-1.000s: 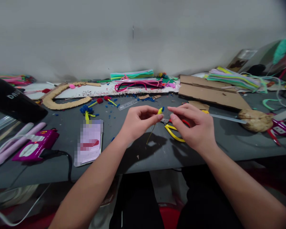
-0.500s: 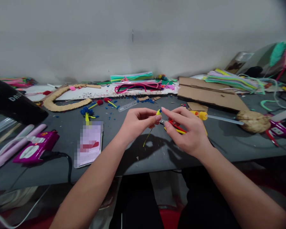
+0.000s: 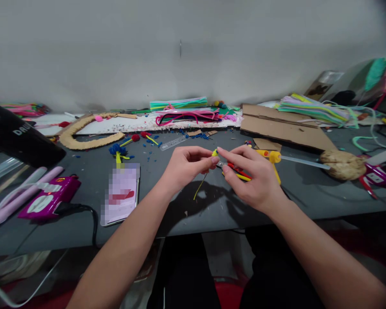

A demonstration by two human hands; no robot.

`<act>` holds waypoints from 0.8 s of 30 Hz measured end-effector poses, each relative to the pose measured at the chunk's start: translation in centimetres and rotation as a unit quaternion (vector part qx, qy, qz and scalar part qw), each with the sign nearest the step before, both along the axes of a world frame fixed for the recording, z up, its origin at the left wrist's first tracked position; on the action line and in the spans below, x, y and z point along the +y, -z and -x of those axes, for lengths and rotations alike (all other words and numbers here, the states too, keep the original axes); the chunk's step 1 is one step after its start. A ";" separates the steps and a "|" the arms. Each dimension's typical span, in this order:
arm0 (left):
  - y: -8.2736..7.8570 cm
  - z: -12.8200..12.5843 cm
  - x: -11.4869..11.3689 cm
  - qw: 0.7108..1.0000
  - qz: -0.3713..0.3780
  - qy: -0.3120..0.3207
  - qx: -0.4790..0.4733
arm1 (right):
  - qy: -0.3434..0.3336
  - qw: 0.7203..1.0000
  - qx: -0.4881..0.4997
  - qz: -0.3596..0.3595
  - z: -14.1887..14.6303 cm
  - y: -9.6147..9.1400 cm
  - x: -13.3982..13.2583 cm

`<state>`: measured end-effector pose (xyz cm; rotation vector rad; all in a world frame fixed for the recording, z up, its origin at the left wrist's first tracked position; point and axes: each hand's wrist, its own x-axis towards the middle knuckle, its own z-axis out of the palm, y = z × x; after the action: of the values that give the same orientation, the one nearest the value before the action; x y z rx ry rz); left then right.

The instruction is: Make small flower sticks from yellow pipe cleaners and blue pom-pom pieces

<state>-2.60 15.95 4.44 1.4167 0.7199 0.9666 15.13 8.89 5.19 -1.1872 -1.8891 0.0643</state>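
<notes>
My left hand (image 3: 191,165) is closed, pinching a small yellow fuzzy piece (image 3: 215,152) with a bit of blue at its tip. A thin yellow stem (image 3: 198,189) hangs below those fingers. My right hand (image 3: 252,174) has its index fingertip against the piece's tip. In the curl between right thumb and fingers sit pliers (image 3: 239,172) with red and yellow handles, their metal jaws pointing at my left thumb; the palm hides the handle ends. Beyond my left hand lie a blue fuzzy flower (image 3: 118,150) on yellow stems and two red-headed stems (image 3: 149,136).
A phone (image 3: 121,195) lies left of my forearm, near a purple device (image 3: 51,199) with cables and a black tumbler (image 3: 19,137). Cardboard (image 3: 279,126), a yellow glue gun (image 3: 270,155) and a round tan object (image 3: 342,164) are on the right. Pipe-cleaner bundles (image 3: 186,116) line the back.
The fuzzy piece has turned slightly between my fingertips, so less blue shows at its tip. Both hands stay in nearly the same place.
</notes>
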 end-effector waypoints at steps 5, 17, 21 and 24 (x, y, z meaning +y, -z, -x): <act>0.0 0.2 0.0 1.000 0.006 0.000 0.000 | 0.013 1.000 0.023 -0.001 0.1 -0.3 -0.3; 0.1 0.3 0.1 1.000 -0.017 0.007 0.020 | -0.001 1.000 -0.004 0.005 0.1 0.1 0.0; 0.2 0.3 0.2 1.000 -0.014 -0.005 0.017 | 0.014 1.000 0.027 0.000 0.2 -0.2 -0.3; 0.2 0.4 0.4 1.000 -0.011 -0.016 0.008 | 0.037 0.995 0.088 0.010 0.3 -0.5 -0.7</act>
<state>-3.00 16.37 4.25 1.4369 0.7479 0.9924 14.83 8.21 5.71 -1.2232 -1.6942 0.1436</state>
